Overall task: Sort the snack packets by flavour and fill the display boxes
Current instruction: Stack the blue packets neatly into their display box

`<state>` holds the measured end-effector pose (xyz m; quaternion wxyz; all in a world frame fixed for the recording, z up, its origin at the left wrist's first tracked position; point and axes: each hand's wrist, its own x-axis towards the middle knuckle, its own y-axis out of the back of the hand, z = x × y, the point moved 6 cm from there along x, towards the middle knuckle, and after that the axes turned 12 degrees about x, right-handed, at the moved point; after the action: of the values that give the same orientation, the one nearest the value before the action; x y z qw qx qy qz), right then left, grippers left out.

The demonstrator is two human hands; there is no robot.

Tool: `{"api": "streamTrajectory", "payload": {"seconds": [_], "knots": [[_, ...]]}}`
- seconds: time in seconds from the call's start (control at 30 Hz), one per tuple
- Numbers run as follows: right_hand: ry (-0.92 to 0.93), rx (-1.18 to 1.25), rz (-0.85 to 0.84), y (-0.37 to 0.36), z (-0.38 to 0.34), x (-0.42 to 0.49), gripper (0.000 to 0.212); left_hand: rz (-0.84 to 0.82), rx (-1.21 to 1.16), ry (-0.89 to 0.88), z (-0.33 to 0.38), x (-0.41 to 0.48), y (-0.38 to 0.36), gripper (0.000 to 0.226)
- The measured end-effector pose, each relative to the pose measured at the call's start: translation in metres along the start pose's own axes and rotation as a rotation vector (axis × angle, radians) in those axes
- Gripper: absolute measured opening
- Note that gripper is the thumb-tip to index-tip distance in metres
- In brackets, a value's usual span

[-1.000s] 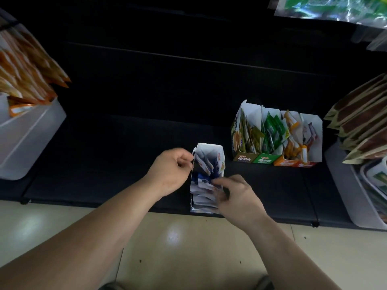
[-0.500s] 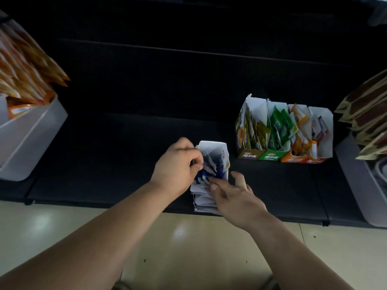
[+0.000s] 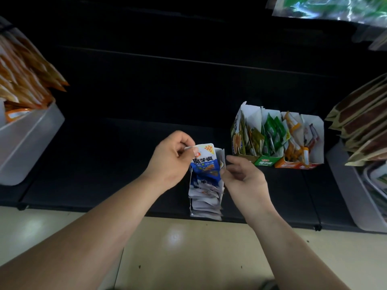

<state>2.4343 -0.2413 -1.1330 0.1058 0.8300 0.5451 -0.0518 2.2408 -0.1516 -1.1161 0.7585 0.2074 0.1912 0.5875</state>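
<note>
Boxes number five on the dark shelf (image 3: 104,168): a row of four (image 3: 278,143) at the right (olive, green, orange, red fronts) and a front box (image 3: 206,199) at the edge, stuffed with blue packets. One blue packet (image 3: 206,165) stands above the front box, its top corner pinched by the left hand (image 3: 171,162); the right hand (image 3: 245,178), fingers loosely apart, is just beside it.

Blue packet (image 3: 206,164) upright above the seemingly full white box (image 3: 221,156).
</note>
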Motion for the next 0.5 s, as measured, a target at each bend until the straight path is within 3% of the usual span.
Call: {"api": "streamTrajectory", "payload": {"seconds": [0.13,0.23,0.3,0.4,0.5], "knots": [[0.105,-0.089,-0.042,-0.006,-0.006,-0.001,0.036,-0.04,-0.032,-0.022,0.016,-0.005,0.001,0.01],[0.139,-0.13,-0.106,-0.008,-0.006,-0.001,0.018,-0.182,0.047,-0.053,0.023,-0.006,-0.004,0.01],[0.12,-0.325,-0.121,-0.005,0.004,0.0,0.013,-0.314,0.093,-0.031,0.016,-0.009,-0.012,0.004],[0.036,-0.561,-0.178,-0.004,0.023,-0.004,0.023,-0.393,0.155,-0.021,0.002,-0.02,-0.027,0.004],[-0.003,-0.412,-0.233,-0.01,0.028,-0.007,0.037,-0.324,0.162,-0.029,-0.007,-0.025,-0.038,0.004]]}}
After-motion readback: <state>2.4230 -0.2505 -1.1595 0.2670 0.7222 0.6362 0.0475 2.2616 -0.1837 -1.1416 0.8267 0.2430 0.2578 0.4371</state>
